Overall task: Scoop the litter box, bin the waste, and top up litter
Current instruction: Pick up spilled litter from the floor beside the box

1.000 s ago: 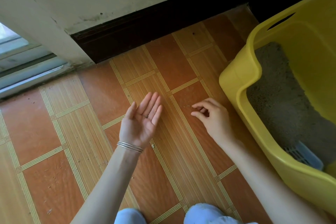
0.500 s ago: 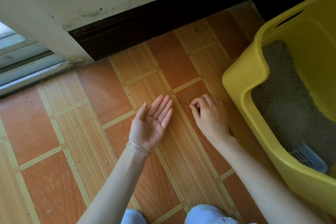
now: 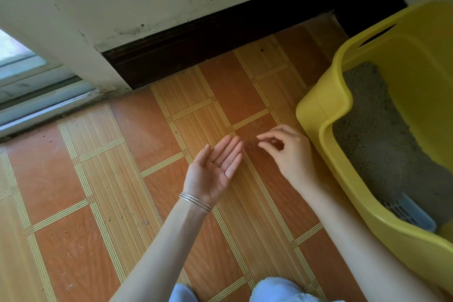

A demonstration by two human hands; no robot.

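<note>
Since half a second ago our right hand [image 3: 290,152] lifts its knuckles off the floor [image 3: 137,179] and draws the thumb and forefinger together into a pinching grip, fingertips aimed toward the left palm. Whether a grain sits between those fingertips is too small for us to tell. Our left hand [image 3: 215,169] stays flat and palm-up just beside it, fingers together, and a few dark specks of stray litter [image 3: 221,163] rest near the base of the fingers. We judge that the left hand is held as a tray: the grip there is open, cupping nothing tightly, so that the right can drop in what it picks off the tiles.

A scatter of grains [image 3: 251,146] lies on the floor between the two hands, which is why both hover low over that spot. More crumbs sit farther left on the tiles.

We have the yellow litter box [image 3: 326,105] just to our right, near the right wrist, its low entry lip facing us. Grey litter [image 3: 382,140] fills its bottom, and a blue slotted scoop [image 3: 409,213] lies in the near corner, untouched by either hand. It seems to us that the floor tidying comes alongside the scooping, and topping up is not yet begun.
</note>
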